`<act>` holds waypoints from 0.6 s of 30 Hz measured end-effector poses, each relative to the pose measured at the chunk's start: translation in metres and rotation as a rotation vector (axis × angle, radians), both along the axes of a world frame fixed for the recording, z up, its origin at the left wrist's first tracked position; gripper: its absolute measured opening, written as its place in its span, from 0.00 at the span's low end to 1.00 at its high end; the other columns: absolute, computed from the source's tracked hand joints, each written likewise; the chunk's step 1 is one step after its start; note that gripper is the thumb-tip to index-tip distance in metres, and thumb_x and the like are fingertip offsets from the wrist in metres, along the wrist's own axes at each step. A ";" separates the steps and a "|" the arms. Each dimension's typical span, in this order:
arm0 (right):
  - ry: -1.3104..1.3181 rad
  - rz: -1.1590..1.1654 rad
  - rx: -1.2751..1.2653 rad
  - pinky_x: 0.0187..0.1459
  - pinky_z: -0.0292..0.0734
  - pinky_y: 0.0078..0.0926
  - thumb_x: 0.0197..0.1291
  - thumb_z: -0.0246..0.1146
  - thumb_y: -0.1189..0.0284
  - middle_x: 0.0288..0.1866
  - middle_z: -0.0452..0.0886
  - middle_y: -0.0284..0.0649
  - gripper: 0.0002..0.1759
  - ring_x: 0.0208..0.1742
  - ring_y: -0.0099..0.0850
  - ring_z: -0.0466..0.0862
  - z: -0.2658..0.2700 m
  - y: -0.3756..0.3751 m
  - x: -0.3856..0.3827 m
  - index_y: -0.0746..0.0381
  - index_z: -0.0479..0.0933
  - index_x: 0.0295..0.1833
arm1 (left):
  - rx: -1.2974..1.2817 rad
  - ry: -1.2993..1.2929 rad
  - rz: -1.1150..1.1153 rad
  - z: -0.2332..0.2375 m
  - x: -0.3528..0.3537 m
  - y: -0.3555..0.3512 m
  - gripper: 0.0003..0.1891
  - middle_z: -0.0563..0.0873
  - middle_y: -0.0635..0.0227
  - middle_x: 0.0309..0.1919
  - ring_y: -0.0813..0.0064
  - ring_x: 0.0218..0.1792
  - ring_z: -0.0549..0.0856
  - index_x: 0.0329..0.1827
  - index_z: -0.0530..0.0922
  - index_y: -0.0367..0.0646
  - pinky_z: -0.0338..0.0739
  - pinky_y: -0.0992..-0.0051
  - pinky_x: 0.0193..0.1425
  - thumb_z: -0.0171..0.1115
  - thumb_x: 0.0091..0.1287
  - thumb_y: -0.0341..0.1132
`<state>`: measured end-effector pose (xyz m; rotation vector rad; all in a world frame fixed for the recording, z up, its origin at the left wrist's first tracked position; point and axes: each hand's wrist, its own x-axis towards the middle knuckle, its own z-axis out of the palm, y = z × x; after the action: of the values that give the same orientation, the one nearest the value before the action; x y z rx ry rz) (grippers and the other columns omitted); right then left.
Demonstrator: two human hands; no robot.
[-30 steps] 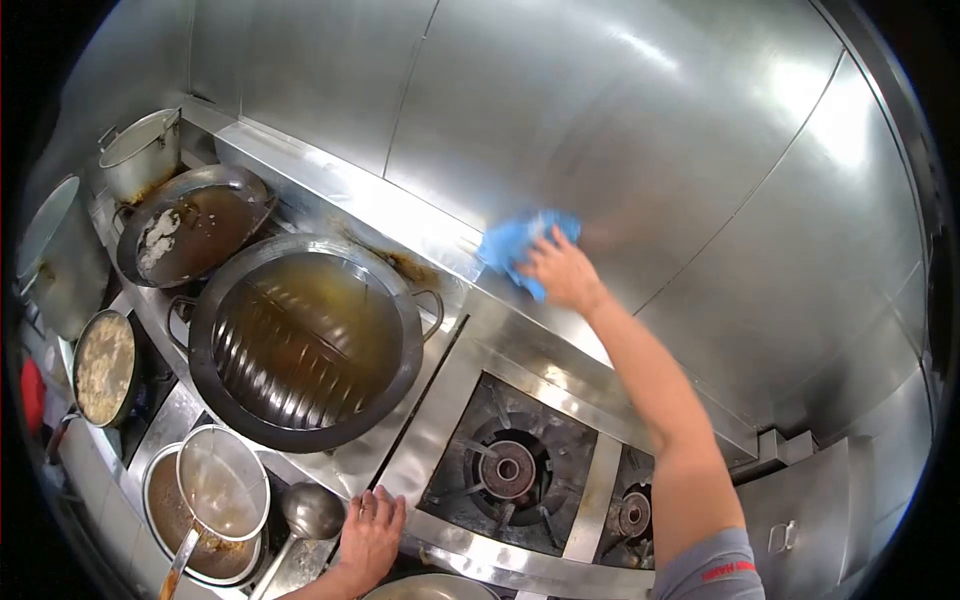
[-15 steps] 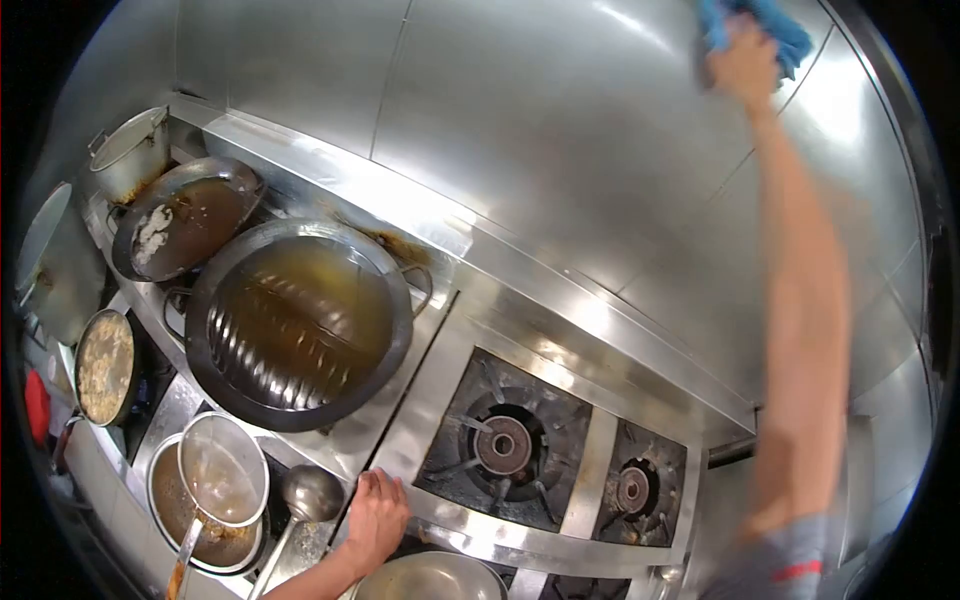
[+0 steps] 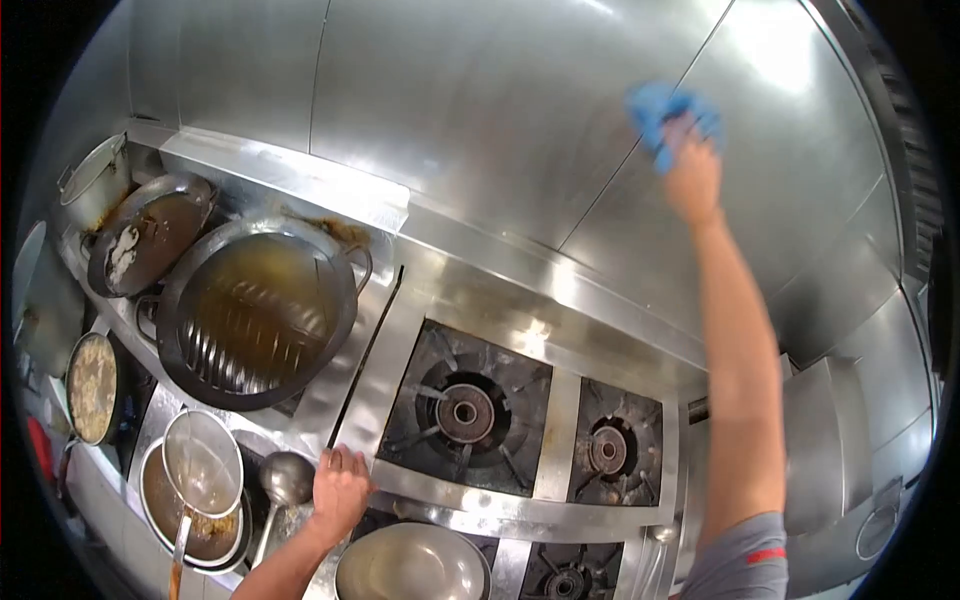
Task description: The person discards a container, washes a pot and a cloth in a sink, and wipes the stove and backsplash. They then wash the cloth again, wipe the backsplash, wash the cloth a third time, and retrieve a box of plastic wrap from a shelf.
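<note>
In my right hand (image 3: 692, 165) is a crumpled blue cloth (image 3: 655, 115), pressed against the stainless steel wall panel (image 3: 500, 110) near a vertical seam; motion blurs the fingers slightly. My right arm stretches up and forward above the stove. Down low, my left hand (image 3: 342, 490) rests on the metal stove edge (image 3: 425, 484), its fingers bent over and close together. A ladle (image 3: 287, 478) lies just left of that hand, and a wide shallow metal pan (image 3: 412, 568) sits just below it to the right.
A large wok (image 3: 262, 315) of brownish oil stands left of two bare burners (image 3: 465, 413). Behind it is a darker wok (image 3: 150, 240) and a grey pot (image 3: 97, 185). A strainer (image 3: 203, 465) lies over a bowl (image 3: 150, 500) at lower left, near a pan of food (image 3: 93, 390).
My right hand has moved the blue cloth down and to the left in view. The camera view has shifted, with the stove appearing further left. My left hand stays on the stove edge.
</note>
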<state>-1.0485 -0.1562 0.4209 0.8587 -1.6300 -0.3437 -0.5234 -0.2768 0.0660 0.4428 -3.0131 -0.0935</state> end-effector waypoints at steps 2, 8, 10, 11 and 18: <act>0.019 0.157 -0.302 0.60 0.68 0.48 0.52 0.59 0.71 0.64 0.72 0.45 0.29 0.63 0.53 0.68 0.055 -0.016 0.000 0.54 0.71 0.64 | 0.091 0.115 -0.014 0.007 0.008 0.005 0.15 0.81 0.59 0.34 0.58 0.43 0.79 0.38 0.81 0.38 0.70 0.61 0.53 0.66 0.54 0.40; -0.068 0.435 0.105 0.62 0.62 0.50 0.49 0.59 0.74 0.55 0.76 0.44 0.27 0.62 0.46 0.70 -0.062 -0.075 0.003 0.54 0.73 0.60 | 0.331 0.415 -0.043 0.038 0.042 0.045 0.09 0.73 0.64 0.24 0.62 0.30 0.76 0.23 0.73 0.43 0.68 0.65 0.34 0.68 0.50 0.27; -0.631 0.246 0.209 0.56 0.72 0.48 0.51 0.58 0.78 0.56 0.77 0.45 0.27 0.55 0.50 0.77 -0.153 -0.067 0.024 0.49 0.73 0.59 | 0.342 0.444 -0.051 0.035 0.054 0.051 0.11 0.72 0.64 0.21 0.62 0.26 0.75 0.21 0.72 0.44 0.68 0.66 0.31 0.70 0.47 0.27; -0.654 0.470 0.227 0.55 0.73 0.47 0.53 0.58 0.78 0.54 0.79 0.45 0.28 0.53 0.48 0.80 -0.212 -0.052 -0.006 0.45 0.73 0.60 | 0.356 0.474 -0.043 0.034 0.064 0.052 0.12 0.72 0.64 0.20 0.62 0.24 0.74 0.20 0.71 0.45 0.67 0.66 0.29 0.70 0.47 0.27; -0.378 0.246 -0.057 0.52 0.76 0.45 0.55 0.58 0.74 0.54 0.79 0.43 0.27 0.56 0.49 0.77 -0.142 -0.021 -0.009 0.46 0.71 0.63 | 0.891 0.240 0.717 0.047 0.183 0.092 0.11 0.75 0.54 0.16 0.62 0.17 0.76 0.30 0.73 0.37 0.67 0.67 0.22 0.55 0.70 0.33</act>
<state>-1.0570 -0.1769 0.2792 1.1159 -1.8416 0.0418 -0.3408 -0.1851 0.1128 1.3937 -2.2360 -1.3045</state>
